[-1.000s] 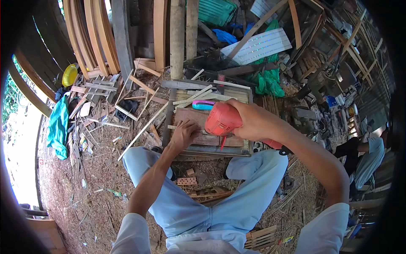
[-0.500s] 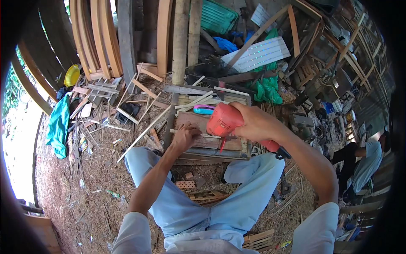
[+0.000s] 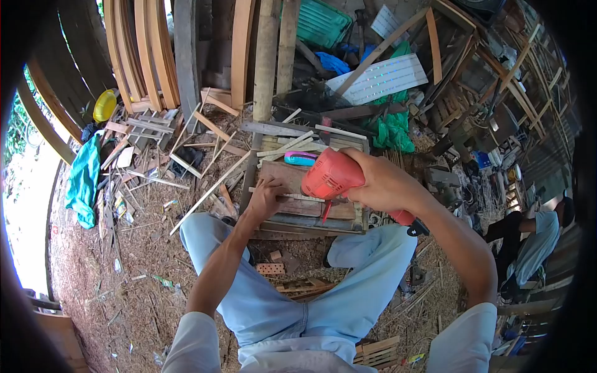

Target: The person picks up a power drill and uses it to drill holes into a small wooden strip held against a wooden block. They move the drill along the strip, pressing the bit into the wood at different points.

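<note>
In my right hand is a red power tool with a vented housing, its lower end pointing down at the work surface. The fingers are wrapped round its body, and its exact kind is hard to tell from above. My left hand has curled fingers pressing on a thin wooden strip. This strip lies across a brown board on a low wooden workbench between my knees. A turquoise and purple object lies just left of the tool, beside several pale strips.
Wood scraps and sawdust cover the ground. A long thin stick leans by my left knee. Upright planks stand at the back left. A green crate and white panel lie behind. Another person sits at the far right.
My left hand's fingers have drawn in and curled more on the strip. The power tool has shifted only slightly, and the view has moved a little.
</note>
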Demonstrator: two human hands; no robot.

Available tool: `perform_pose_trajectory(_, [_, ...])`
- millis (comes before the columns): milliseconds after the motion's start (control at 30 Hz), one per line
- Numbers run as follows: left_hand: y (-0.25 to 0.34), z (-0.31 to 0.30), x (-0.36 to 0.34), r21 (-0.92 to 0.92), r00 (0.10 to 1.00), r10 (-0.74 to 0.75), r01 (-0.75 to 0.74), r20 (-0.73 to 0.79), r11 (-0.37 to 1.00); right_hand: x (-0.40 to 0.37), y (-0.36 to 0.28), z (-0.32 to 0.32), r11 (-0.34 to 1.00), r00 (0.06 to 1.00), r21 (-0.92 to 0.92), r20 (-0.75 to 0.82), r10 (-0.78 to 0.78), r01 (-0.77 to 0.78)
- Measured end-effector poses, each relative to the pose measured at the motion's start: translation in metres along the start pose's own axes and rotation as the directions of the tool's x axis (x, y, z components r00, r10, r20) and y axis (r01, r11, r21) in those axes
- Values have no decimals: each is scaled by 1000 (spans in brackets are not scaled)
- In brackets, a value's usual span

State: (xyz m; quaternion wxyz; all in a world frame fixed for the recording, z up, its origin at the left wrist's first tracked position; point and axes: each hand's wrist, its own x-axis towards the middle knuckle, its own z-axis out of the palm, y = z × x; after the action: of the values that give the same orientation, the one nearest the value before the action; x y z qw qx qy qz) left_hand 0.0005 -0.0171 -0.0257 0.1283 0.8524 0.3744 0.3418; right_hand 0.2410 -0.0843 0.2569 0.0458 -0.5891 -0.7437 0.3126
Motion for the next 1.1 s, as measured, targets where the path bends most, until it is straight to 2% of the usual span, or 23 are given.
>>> perform_pose_trajectory(233, [0,2,2,-42,999,-20,19,-26,999,6,9,6,999,999,-10,-17,-35,35])
perform_pose_trajectory(700, [2,-1,4,-6,1000,-4,3,-23,1000,6,12,6,999,999,11,-20,-37,37])
perform_pose_trajectory(1000, [2,-1,3,-31,999,-1,0,-33,1000,6,15,7,999,999,-37,-34,-36,35])
perform_pose_trajectory(1100, [3,-2,4,-30,1000,-15,15,-18,999,10,24,12,991,991,-91,-84,-108,100])
